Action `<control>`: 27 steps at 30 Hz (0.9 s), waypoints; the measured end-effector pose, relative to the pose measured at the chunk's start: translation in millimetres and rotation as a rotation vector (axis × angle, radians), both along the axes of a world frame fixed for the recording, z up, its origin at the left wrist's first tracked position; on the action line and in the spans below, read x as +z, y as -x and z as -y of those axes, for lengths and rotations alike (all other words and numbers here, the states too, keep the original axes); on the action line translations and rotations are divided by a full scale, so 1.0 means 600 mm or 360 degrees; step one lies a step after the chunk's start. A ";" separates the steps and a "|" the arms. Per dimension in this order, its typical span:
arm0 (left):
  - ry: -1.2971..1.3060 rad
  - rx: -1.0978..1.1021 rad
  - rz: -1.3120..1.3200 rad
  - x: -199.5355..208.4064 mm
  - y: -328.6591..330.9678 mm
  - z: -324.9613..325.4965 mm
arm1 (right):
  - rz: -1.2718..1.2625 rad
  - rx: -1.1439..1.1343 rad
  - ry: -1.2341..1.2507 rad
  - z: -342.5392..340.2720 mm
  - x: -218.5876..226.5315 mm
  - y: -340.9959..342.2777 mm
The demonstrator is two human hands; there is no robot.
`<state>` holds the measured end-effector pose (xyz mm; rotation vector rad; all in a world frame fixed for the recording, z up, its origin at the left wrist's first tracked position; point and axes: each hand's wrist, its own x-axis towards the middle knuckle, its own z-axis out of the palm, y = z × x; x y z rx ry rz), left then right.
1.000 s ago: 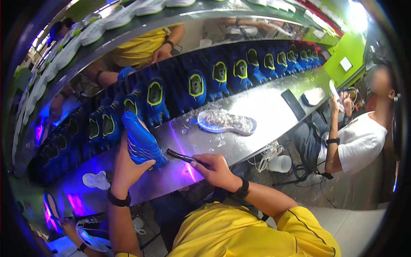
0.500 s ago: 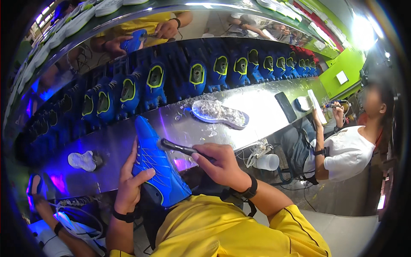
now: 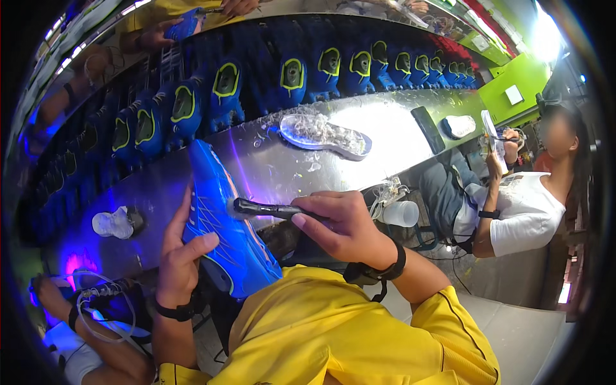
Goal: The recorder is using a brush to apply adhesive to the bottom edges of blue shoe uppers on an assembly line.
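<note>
My left hand (image 3: 179, 266) grips a blue shoe upper (image 3: 231, 240) by its side, thumb across the lacing. The toe points away from me, and the heel rests near my yellow shirt. In my right hand (image 3: 350, 224) is a brush with a black handle (image 3: 273, 210). Its pale tip touches the right edge of the shoe upper, about midway along. Beyond my hands, a shoe sole (image 3: 325, 138) lies on the metal bench (image 3: 256, 167), heaped with clear, shredded-looking bits. A smaller white sole-like piece (image 3: 110, 222) lies to the left.
Blue shoes (image 3: 292, 80) with yellow-green collars stand in a long row behind the bench. A black flat block (image 3: 428, 130) and a white sole (image 3: 459, 126) lie to the right. A white cup (image 3: 400, 213) is below the bench edge. Co-workers (image 3: 523, 205) sit on both sides.
The brush has moved down along the shoe upper's right edge. My view has tilted, so the bench and the row of shoes sit higher in the picture.
</note>
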<state>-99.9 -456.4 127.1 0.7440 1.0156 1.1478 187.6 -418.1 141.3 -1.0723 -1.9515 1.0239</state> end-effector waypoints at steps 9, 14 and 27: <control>-0.0010 0.0106 0.0016 0.004 0.021 -0.020 | -0.0063 0.0258 0.0272 -0.001 0.021 -0.032; 0.0100 0.0138 0.0124 0.001 0.031 -0.033 | 0.0012 0.0253 0.0278 -0.003 0.050 -0.043; 0.0384 0.0299 0.0255 0.003 0.009 -0.048 | 0.0237 0.0098 -0.0222 -0.034 0.078 -0.051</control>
